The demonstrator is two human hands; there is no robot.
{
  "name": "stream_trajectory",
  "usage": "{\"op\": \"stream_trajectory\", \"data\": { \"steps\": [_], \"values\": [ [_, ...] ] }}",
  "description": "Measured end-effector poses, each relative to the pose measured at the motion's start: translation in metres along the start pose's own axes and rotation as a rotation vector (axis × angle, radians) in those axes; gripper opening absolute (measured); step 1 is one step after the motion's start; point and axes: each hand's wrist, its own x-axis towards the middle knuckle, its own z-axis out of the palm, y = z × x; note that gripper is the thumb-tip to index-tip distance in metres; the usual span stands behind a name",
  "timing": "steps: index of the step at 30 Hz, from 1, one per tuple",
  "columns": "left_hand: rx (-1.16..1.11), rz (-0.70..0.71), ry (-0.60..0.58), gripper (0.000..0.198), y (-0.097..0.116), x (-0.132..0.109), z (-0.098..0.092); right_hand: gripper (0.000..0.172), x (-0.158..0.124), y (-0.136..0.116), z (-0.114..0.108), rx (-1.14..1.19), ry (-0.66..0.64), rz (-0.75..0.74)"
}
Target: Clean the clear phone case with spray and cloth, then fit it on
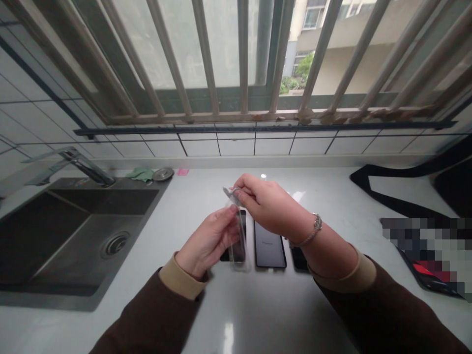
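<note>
My left hand (212, 238) grips a clear, thin phone case (241, 263), tilted above the counter. My right hand (265, 201) pinches a crumpled grey-white wipe or tissue (231, 195) against the upper end of the case. Behind the case and my left fingers lies a dark phone (241, 241), partly hidden. A second phone (270, 250) rests to its right, with its screen facing up. Under my right wrist, a third dark phone (299, 259) shows only in part.
At the left is a dark sink (92, 221) with a faucet (88, 167). A green cloth (140, 174), a metal strainer (162, 174) and a pink slip (182, 172) lie behind it. A black strap (391, 172) and a dark, partly pixelated object (424, 275) are at the right.
</note>
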Motion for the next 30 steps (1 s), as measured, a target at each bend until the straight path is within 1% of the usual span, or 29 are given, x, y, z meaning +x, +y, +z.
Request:
{"op": "stream_trajectory", "data": {
  "steps": [3, 7, 12, 15, 18, 21, 23, 24, 26, 28, 30],
  "values": [
    [-0.066, 0.076, 0.035, 0.019, -0.001, 0.004, 0.000, 0.014, 0.001, 0.002, 0.003, 0.025, -0.002, 0.015],
    [-0.180, 0.148, 0.138, 0.005, 0.002, 0.010, 0.001, 0.015, 0.003, 0.005, 0.007, 0.029, -0.027, 0.007],
    [-0.314, 0.178, 0.268, 0.016, 0.011, 0.014, 0.003, 0.014, -0.005, 0.007, 0.016, 0.076, -0.109, -0.006],
    [-0.335, 0.179, 0.310, 0.017, 0.014, 0.014, 0.004, 0.014, -0.022, 0.011, 0.021, 0.134, -0.096, 0.024],
    [-0.344, 0.165, 0.338, 0.015, 0.014, 0.011, 0.004, 0.016, -0.046, 0.021, 0.023, 0.257, -0.097, 0.060],
    [-0.370, 0.197, 0.320, 0.015, 0.011, 0.007, 0.006, 0.021, -0.071, 0.033, 0.026, 0.421, -0.086, 0.149],
    [-0.384, 0.249, 0.285, 0.015, 0.008, 0.003, 0.010, 0.026, -0.083, 0.042, 0.031, 0.491, 0.010, 0.272],
    [-0.383, 0.285, 0.275, 0.015, 0.007, 0.001, 0.014, 0.028, -0.087, 0.047, 0.035, 0.504, 0.091, 0.322],
    [-0.361, 0.376, 0.286, 0.015, 0.002, -0.002, 0.024, 0.030, -0.090, 0.053, 0.044, 0.549, 0.206, 0.390],
    [-0.298, 0.525, 0.276, 0.016, -0.004, -0.003, 0.035, 0.033, -0.090, 0.056, 0.052, 0.663, 0.233, 0.414],
    [-0.210, 0.671, 0.237, 0.017, -0.011, -0.003, 0.045, 0.036, -0.087, 0.055, 0.058, 0.840, 0.204, 0.414]
  ]
}}
